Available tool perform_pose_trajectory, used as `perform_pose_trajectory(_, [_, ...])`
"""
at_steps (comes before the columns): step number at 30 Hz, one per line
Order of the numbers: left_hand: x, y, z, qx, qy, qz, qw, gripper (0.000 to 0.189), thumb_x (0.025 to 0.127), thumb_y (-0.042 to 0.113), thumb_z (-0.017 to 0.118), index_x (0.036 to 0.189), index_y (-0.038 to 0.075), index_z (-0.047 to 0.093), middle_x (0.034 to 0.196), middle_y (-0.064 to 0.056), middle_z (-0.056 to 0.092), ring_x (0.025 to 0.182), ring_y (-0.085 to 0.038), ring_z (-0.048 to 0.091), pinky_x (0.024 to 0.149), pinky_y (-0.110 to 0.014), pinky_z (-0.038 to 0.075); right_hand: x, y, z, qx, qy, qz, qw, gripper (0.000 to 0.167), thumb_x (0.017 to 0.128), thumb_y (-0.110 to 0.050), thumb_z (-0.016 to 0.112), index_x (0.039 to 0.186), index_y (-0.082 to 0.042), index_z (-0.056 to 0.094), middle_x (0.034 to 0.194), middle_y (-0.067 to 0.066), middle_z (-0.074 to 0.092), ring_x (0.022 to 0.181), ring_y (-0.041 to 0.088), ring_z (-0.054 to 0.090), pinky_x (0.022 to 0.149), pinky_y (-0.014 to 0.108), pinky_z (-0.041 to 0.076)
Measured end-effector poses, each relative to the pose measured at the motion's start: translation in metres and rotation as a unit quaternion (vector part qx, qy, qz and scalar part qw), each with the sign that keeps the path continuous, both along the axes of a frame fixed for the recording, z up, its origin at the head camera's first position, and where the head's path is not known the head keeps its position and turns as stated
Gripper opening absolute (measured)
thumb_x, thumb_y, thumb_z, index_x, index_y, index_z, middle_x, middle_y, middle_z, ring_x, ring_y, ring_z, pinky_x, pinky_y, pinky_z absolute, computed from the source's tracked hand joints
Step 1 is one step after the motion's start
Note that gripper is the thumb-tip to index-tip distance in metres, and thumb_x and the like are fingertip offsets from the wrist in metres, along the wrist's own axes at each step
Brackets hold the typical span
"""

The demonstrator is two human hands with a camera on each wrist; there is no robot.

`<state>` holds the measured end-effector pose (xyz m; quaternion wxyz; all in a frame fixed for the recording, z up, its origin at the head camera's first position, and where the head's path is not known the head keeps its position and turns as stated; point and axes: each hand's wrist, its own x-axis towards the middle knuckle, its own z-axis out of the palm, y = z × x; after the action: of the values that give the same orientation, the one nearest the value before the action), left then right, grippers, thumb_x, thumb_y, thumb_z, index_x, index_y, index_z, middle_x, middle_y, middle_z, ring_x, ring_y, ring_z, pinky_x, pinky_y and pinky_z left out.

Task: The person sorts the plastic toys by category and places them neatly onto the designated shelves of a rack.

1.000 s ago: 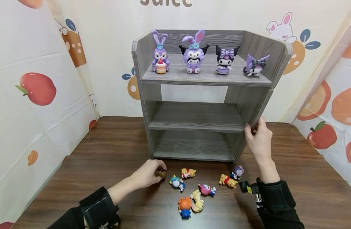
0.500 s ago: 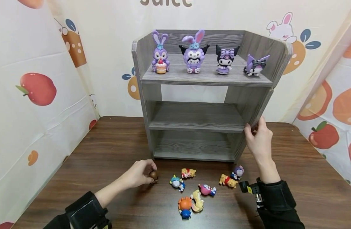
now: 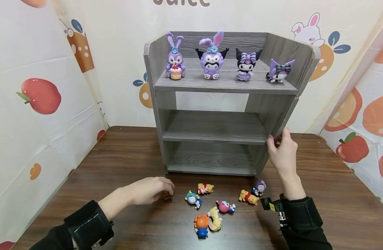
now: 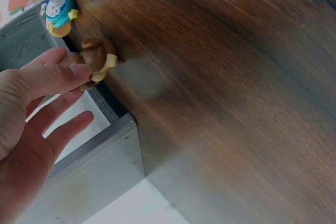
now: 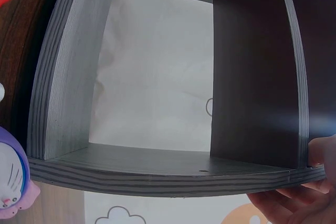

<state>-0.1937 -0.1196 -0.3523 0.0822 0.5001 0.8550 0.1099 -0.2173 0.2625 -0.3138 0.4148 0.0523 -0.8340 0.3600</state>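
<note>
My left hand [image 3: 151, 190] is low over the table, left of the loose figurines. Between its thumb and index finger it pinches a small brown figurine with cream parts [image 4: 95, 59], which the hand mostly hides in the head view. In the left wrist view the other fingers are spread apart. My right hand [image 3: 284, 152] grips the right side panel of a grey wooden shelf [image 3: 213, 143], thumb on the front edge and fingers behind. The right wrist view shows that same grip at the panel's edge [image 5: 173, 182].
Several purple and black figurines stand on the top tier, among them a bunny with a cake [image 3: 175, 62]. In front of the shelf lie several small ones: a teal figurine [image 3: 192, 198], yellow bears [image 3: 249, 197], an orange-haired figurine [image 3: 201, 224]. Printed cloth surrounds the table [image 3: 132, 152].
My left hand has drawn back left with the brown figurine, then rolled over so its back hides most of it. My right hand keeps its place on the shelf.
</note>
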Motion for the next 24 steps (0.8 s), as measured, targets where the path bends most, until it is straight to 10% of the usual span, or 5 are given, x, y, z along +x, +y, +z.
perform_pose_trajectory(11, [-0.007, 0.0, -0.009, 0.052, 0.014, -0.012, 0.9985, 0.037, 0.071, -0.019, 0.049, 0.093, 0.006, 0.066, 0.093, 0.003, 0.058, 0.086, -0.005, 0.054, 0.072, -0.019, 0.043, -0.001, 0.0, 0.0, 0.002, 0.005, -0.003, 1.0, 0.027, 0.083, 0.002, 0.047, 0.11, 0.009, 0.046, 0.083, 0.028, 0.058, 0.075, 0.038, 0.06, 0.056, -0.001, 0.03])
perform_pose_trajectory(24, [0.001, 0.002, -0.025, 0.108, 0.053, 0.166, 0.9788, 0.009, 0.077, 0.013, 0.068, 0.08, 0.01, 0.061, 0.074, 0.006, 0.049, 0.062, -0.005, 0.047, 0.054, -0.021, 0.04, -0.001, 0.001, -0.001, 0.0, 0.004, -0.002, 1.0, 0.031, 0.084, 0.002, 0.046, 0.114, 0.008, 0.046, 0.085, 0.028, 0.058, 0.076, 0.038, 0.06, 0.056, -0.001, 0.031])
